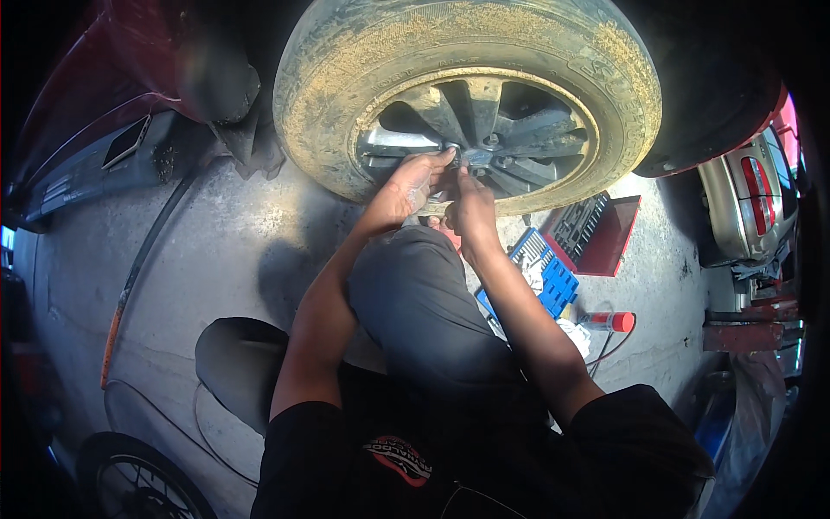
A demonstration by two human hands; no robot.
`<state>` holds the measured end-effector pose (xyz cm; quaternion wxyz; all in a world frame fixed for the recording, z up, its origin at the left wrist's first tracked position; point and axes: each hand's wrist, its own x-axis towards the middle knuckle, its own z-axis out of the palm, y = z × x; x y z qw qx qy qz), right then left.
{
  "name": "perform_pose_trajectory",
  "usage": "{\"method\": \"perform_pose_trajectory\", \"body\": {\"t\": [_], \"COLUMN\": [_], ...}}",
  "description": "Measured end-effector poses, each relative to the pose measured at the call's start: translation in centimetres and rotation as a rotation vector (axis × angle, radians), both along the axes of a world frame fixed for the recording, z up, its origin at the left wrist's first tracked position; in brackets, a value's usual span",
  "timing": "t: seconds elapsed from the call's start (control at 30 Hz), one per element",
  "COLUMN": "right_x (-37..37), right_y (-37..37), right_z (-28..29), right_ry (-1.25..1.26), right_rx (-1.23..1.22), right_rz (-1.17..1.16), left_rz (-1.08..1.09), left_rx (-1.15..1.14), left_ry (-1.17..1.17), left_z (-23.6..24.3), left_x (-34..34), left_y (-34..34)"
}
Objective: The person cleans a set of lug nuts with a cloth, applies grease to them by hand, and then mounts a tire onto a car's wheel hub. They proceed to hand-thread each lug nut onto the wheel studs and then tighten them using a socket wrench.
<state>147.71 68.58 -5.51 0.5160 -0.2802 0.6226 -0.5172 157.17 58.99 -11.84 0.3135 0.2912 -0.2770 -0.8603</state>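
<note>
A car wheel with a dusty, mud-caked tire fills the top of the view, its dark spokes meeting at a hub. My left hand reaches to the hub from the left, thumb and fingers closed together by the lug nut area. Beside it, my right hand is closed too, its fingertips at the lower side of the hub. Something small may be between the fingers of both hands; it is too hidden to name. My knee rises just below my wrists.
Right of the wheel lie a blue socket set case and a red tool case, both open. A red-capped clear bottle is close by. A hose runs along the floor at left. Another car stands far right.
</note>
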Motion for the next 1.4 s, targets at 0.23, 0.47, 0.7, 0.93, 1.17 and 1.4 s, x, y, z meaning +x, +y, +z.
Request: {"method": "perform_pose_trajectory", "body": {"t": [0.23, 0.47, 0.7, 0.93, 1.17, 1.4], "right_x": [-3.6, 0.7, -6.7, -1.1, -6.5, -0.5], "right_y": [-1.6, -0.6, -1.3, -1.6, -2.4, -1.5], "right_z": [-6.1, -0.8, -9.8, -3.0, -7.1, -0.2], "right_ry": [-1.657, 0.087, -1.524, -0.037, -1.116, -0.258], "right_rx": [-0.137, 0.062, -0.13, -0.013, -0.154, 0.137], "right_rz": [0.154, -0.018, 0.338, -0.037, 0.386, 0.184], "left_rz": [-0.085, 0.086, 0.185, 0.215, 0.149, 0.058], "left_rx": [0.038, -0.254, -0.3, -0.223, -0.532, -0.35], "left_ry": [0.105, 0.008, 0.264, 0.161, 0.029, 0.107], "left_z": [0.7, -0.6, -0.6, 1.0, 3.0, -2.6], "left_x": [-0.7, 0.5, 0.6, 0.5, 2.5, 2.2], "left_y": [-1.2, -0.1, 3.0, 3.9, 4.4, -0.6]}}
